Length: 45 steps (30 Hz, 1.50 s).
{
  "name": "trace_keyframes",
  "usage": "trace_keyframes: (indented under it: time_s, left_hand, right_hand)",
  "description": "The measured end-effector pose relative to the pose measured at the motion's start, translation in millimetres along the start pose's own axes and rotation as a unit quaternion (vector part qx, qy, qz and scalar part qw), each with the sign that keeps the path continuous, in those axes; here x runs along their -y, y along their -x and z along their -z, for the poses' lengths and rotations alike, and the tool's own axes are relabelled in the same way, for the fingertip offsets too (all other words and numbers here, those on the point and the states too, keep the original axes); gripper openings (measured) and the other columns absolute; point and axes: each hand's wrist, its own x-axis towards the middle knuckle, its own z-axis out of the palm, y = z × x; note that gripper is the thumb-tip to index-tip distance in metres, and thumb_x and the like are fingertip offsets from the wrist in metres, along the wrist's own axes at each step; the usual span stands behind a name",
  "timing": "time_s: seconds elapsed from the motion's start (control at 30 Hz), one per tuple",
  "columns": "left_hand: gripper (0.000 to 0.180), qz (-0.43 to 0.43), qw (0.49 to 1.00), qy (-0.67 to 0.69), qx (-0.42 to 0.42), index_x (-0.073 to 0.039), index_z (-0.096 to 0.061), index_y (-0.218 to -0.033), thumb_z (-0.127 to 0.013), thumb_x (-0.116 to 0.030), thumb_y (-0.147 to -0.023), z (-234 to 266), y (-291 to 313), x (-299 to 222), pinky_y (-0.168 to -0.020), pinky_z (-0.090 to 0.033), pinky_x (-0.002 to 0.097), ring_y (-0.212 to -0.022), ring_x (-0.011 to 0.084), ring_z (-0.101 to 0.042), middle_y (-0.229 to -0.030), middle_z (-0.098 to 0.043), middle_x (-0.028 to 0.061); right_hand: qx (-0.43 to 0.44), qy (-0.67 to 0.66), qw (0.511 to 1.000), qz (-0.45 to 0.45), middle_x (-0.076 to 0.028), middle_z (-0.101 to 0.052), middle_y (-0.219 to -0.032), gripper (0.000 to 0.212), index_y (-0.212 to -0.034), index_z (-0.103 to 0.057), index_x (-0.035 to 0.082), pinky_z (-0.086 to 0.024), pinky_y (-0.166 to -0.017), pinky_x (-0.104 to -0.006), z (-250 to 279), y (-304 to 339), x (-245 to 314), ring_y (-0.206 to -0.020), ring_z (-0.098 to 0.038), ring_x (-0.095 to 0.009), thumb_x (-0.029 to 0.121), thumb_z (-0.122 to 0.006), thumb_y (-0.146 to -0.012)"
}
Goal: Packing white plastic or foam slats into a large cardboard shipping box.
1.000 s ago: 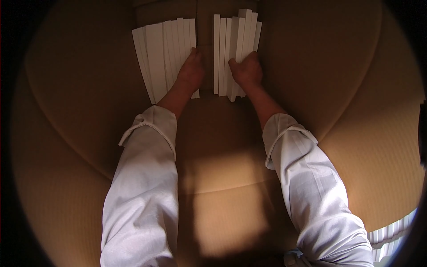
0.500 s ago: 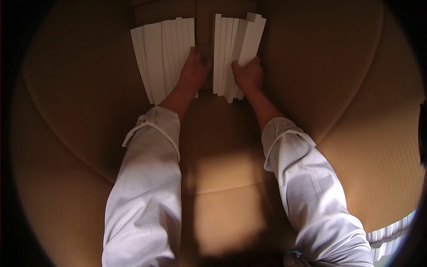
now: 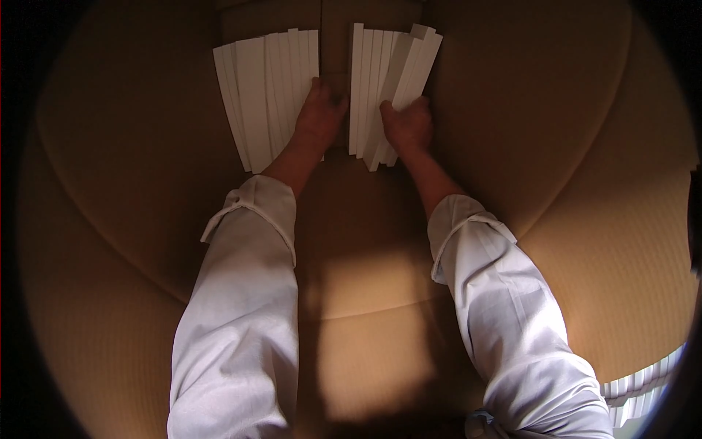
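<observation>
Two rows of long white strips stand side by side at the far end of a deep brown cardboard box. My left hand (image 3: pixel 319 117) is at the right edge of the left row of white strips (image 3: pixel 252 95), with one finger against the endmost strip. Its other fingers are in shadow, so its grip is unclear. My right hand (image 3: pixel 409 126) is closed round the right part of the right row of white strips (image 3: pixel 363 95). Its thumb lies on their near face and its fingers bend round the right side. These gripped strips lean to the right at the top.
The brown cardboard wall (image 3: pixel 570 95) curves up on both sides of my arms. A narrow gap parts the two rows. Bright light falls on the cardboard floor (image 3: pixel 376 344) between my forearms. More white strips (image 3: pixel 643 384) show outside the box at the lower right.
The tops of the strips in my right hand have tipped slightly to the right, and their lower ends have shifted a little left. My left hand has hardly moved.
</observation>
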Motion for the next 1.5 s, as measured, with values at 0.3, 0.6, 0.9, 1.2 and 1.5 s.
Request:
trace_keyframes:
  time_s: [0.3, 0.6, 0.9, 1.2, 1.5]
  left_hand:
    - [0.058, 0.007, 1.000, -0.005, 0.003, -0.015, -0.044, -0.146, -0.056, -0.020, -0.090, -3, 0, -1, -0.117, -0.022, 0.0494, -0.120, 0.0310, -0.050, -0.099, -0.070, 0.0122]
    - [0.056, 0.005, 1.000, -0.011, 0.016, -0.015, -0.045, -0.145, -0.056, -0.021, -0.090, -1, 0, -1, -0.117, -0.021, 0.0501, -0.123, 0.0320, -0.049, -0.102, -0.070, 0.0121]
    - [0.059, 0.001, 0.999, -0.005, 0.053, -0.015, -0.040, -0.148, -0.055, -0.022, -0.091, 5, -2, -1, -0.119, -0.018, 0.0498, -0.130, 0.0329, -0.045, -0.109, -0.069, 0.0137]
    - [0.041, 0.016, 0.996, 0.070, -0.057, -0.004, -0.056, -0.128, -0.055, -0.011, -0.088, 0, 6, 0, -0.114, -0.028, 0.0504, -0.118, 0.0344, -0.052, -0.107, -0.066, 0.0146]
    - [0.028, 0.217, 0.898, 0.285, -0.257, 0.002, -0.059, -0.105, -0.064, -0.011, -0.080, 30, 38, 36, -0.092, -0.050, 0.0441, -0.105, 0.0374, -0.058, -0.103, -0.060, 0.0208]
  right_hand:
    - [-0.008, 0.003, 1.000, 0.000, -0.027, -0.065, -0.112, 0.068, -0.117, -0.049, -0.005, -0.051, -0.093, -0.0461, -2, 0, -2, -0.106, -0.064, -0.042, 0.041, -0.074, -0.074]
    - [0.006, 0.002, 1.000, -0.011, -0.027, -0.062, -0.115, 0.063, -0.116, -0.049, -0.006, -0.051, -0.093, -0.0485, -2, 0, -1, -0.107, -0.063, -0.042, 0.035, -0.074, -0.076]
    - [0.003, 0.004, 1.000, -0.007, -0.027, -0.063, -0.112, 0.063, -0.116, -0.049, -0.006, -0.051, -0.092, -0.0487, -2, -1, -2, -0.105, -0.064, -0.042, 0.035, -0.074, -0.076]
    - [-0.007, -0.014, 1.000, -0.011, -0.027, -0.064, -0.112, 0.063, -0.117, -0.048, -0.004, -0.052, -0.092, -0.0471, -2, -1, -2, -0.103, -0.064, -0.042, 0.034, -0.076, -0.075]
    - [0.016, -0.034, 0.999, -0.031, -0.025, -0.063, -0.115, 0.063, -0.119, -0.048, -0.003, -0.051, -0.093, -0.0469, 1, 1, 0, -0.106, -0.064, -0.040, 0.033, -0.075, -0.075]
